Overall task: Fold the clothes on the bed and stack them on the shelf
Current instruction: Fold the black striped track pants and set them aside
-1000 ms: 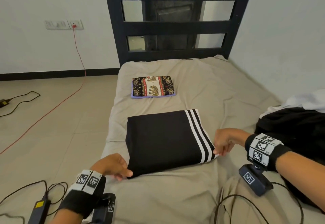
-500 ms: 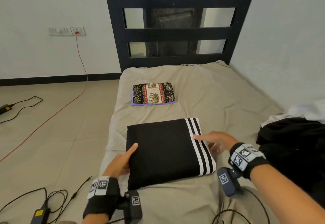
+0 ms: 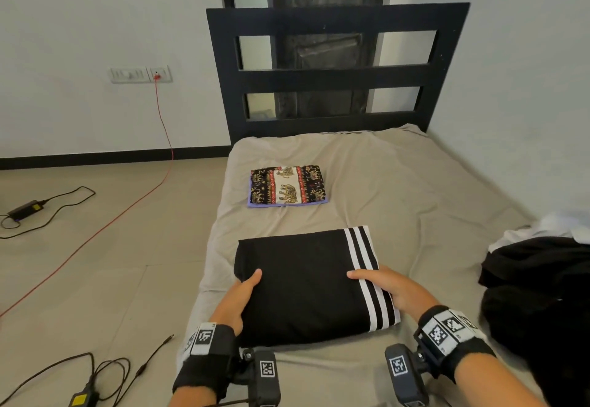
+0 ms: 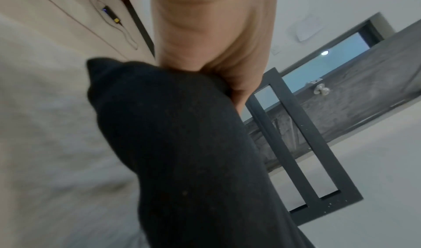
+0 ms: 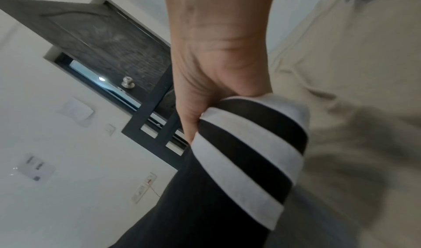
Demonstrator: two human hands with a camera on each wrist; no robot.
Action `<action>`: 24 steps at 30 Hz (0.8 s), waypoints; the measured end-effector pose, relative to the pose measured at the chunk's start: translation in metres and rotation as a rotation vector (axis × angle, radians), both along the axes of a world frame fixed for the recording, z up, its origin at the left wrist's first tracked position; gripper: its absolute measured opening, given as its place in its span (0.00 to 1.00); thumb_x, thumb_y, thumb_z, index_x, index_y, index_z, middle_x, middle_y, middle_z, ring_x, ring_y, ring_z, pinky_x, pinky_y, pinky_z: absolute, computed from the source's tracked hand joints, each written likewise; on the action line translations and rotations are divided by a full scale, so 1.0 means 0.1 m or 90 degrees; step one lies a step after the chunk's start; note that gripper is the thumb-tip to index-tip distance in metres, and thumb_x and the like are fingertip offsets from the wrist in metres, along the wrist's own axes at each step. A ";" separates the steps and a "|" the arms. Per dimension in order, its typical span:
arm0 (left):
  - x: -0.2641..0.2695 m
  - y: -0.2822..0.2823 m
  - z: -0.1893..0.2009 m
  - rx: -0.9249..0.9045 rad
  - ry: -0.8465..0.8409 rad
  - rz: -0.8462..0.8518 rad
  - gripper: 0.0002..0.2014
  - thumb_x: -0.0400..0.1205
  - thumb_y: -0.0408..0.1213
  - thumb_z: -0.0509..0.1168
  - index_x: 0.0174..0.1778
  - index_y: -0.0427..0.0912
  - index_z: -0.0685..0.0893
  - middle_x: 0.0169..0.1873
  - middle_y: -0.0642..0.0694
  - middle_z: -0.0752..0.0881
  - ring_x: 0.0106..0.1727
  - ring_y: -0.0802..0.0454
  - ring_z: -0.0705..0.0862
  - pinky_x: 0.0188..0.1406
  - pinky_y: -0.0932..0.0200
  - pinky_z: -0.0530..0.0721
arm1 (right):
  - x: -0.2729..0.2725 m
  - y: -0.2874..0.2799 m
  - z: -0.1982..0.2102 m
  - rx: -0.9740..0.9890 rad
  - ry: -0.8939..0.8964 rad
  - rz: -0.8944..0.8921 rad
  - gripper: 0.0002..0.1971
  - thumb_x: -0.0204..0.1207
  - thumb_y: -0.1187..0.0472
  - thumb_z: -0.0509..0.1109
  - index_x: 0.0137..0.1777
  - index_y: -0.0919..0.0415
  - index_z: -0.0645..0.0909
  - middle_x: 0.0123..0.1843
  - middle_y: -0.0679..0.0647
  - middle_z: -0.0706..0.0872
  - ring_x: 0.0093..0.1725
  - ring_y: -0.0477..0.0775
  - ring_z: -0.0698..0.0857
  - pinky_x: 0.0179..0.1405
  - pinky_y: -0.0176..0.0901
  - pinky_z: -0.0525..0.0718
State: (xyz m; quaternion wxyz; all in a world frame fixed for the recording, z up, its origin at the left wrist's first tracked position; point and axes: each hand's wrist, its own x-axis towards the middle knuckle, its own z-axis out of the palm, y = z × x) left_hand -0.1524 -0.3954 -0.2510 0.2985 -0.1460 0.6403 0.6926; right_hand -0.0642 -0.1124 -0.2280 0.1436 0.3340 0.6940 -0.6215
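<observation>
The folded black garment (image 3: pixel 306 282) lies on the bed (image 3: pixel 399 189) between my hands. My left hand (image 3: pixel 238 298) and right hand (image 3: pixel 392 288) have moved from pinching corners to clasping its sides: folding looks finished, lifting next.

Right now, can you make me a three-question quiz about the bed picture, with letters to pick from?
1. Where is the elephant cloth?
A. nearer the headboard than the black garment
B. on the floor
C. under the garment

2. How many white stripes does the garment show?
A. one
B. three
C. five

3. What are the left hand and right hand doing?
A. pointing at the wall
B. gripping the garment's sides
C. holding a cable

Answers: A, it lies further up the bed; B, three white bands run along its right edge; B, thumbs on top, fingers tucked under.
</observation>
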 end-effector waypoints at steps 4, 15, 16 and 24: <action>-0.22 0.06 0.21 -0.004 0.090 -0.007 0.31 0.81 0.50 0.68 0.80 0.48 0.68 0.69 0.44 0.80 0.66 0.43 0.79 0.73 0.44 0.74 | -0.20 0.12 0.07 -0.010 0.075 -0.014 0.31 0.68 0.58 0.81 0.70 0.55 0.75 0.58 0.57 0.88 0.56 0.61 0.88 0.63 0.61 0.83; -1.20 1.23 0.74 0.098 0.234 -0.060 0.29 0.84 0.45 0.65 0.81 0.49 0.65 0.73 0.47 0.77 0.68 0.45 0.79 0.67 0.50 0.77 | -0.96 1.18 0.57 0.051 0.208 -0.104 0.34 0.65 0.59 0.83 0.71 0.55 0.76 0.56 0.57 0.89 0.54 0.60 0.89 0.55 0.56 0.86; -1.34 1.45 0.75 0.102 0.247 -0.068 0.29 0.85 0.45 0.65 0.82 0.49 0.65 0.73 0.48 0.76 0.69 0.45 0.78 0.69 0.50 0.76 | -1.04 1.33 0.65 0.065 0.217 -0.110 0.30 0.68 0.61 0.81 0.70 0.56 0.77 0.56 0.56 0.89 0.53 0.59 0.88 0.51 0.52 0.86; -2.24 2.92 0.74 0.142 0.263 -0.122 0.22 0.89 0.39 0.56 0.81 0.45 0.65 0.70 0.45 0.78 0.67 0.45 0.79 0.64 0.52 0.78 | -1.91 2.48 0.78 0.182 0.228 -0.215 0.27 0.71 0.66 0.78 0.70 0.62 0.76 0.59 0.57 0.85 0.50 0.56 0.83 0.54 0.50 0.78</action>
